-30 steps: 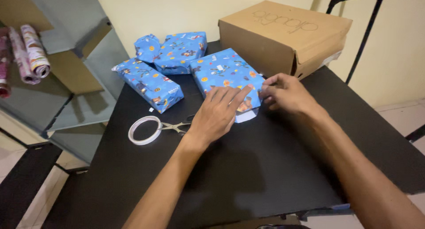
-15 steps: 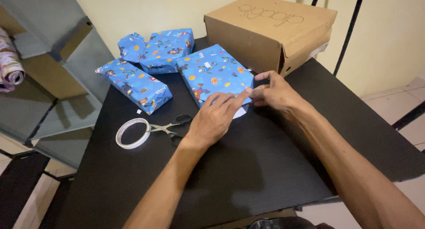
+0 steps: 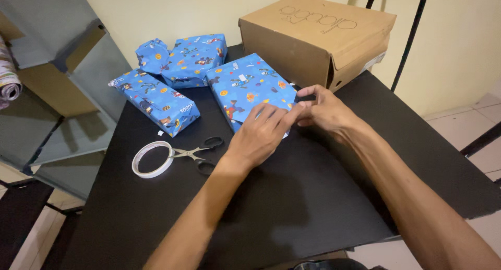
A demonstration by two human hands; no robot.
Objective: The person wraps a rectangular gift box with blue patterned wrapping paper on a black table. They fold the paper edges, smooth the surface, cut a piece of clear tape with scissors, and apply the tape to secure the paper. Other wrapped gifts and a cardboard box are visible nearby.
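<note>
A flat box wrapped in blue cartoon-print paper [image 3: 245, 87] lies on the black table [image 3: 323, 197]. My left hand [image 3: 258, 137] presses flat on the near end of this wrapped box, fingers on the paper fold. My right hand [image 3: 323, 111] pinches the paper at the box's near right corner, fingertips meeting those of the left hand. The end flap is hidden under both hands.
Two more blue wrapped parcels lie behind: a long one [image 3: 156, 100] and a lumpy one [image 3: 185, 58]. A tape roll [image 3: 151, 159] and scissors [image 3: 201, 152] sit left of my left hand. A brown cardboard box [image 3: 318, 35] stands at the back. A grey shelf [image 3: 57, 92] is at left.
My left hand has slid forward over the white end flap, which no longer shows. My right hand stays at the corner, fingers closing in.
</note>
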